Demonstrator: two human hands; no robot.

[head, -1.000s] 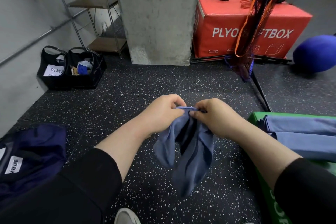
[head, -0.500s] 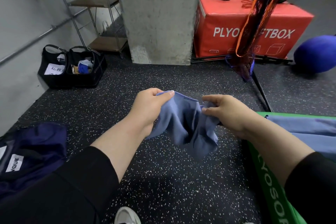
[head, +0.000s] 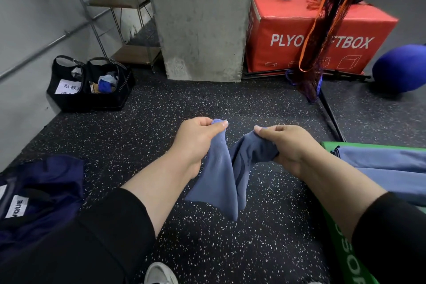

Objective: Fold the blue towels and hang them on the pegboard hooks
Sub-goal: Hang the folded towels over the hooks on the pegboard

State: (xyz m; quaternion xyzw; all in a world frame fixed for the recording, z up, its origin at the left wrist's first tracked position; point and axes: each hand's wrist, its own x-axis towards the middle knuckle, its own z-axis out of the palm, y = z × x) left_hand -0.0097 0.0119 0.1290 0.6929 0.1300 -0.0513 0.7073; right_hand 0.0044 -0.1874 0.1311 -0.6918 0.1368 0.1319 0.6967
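Parting hands (head: 198, 138), blue towel (head: 219, 175) sagging between.

There is a single view, from a wide-angle camera worn on the person's head. It looks forward and steeply down, so both forearms reach in from the bottom edge and sit close to the lens. The black rubber floor flecked with white (head: 161, 122) fills the middle ground. Farther off, straight ahead, stands a square grey concrete pillar (head: 198, 18), with a red padded box printed in white letters (head: 288, 34) behind it to the right. Straight lines bow near the edges.
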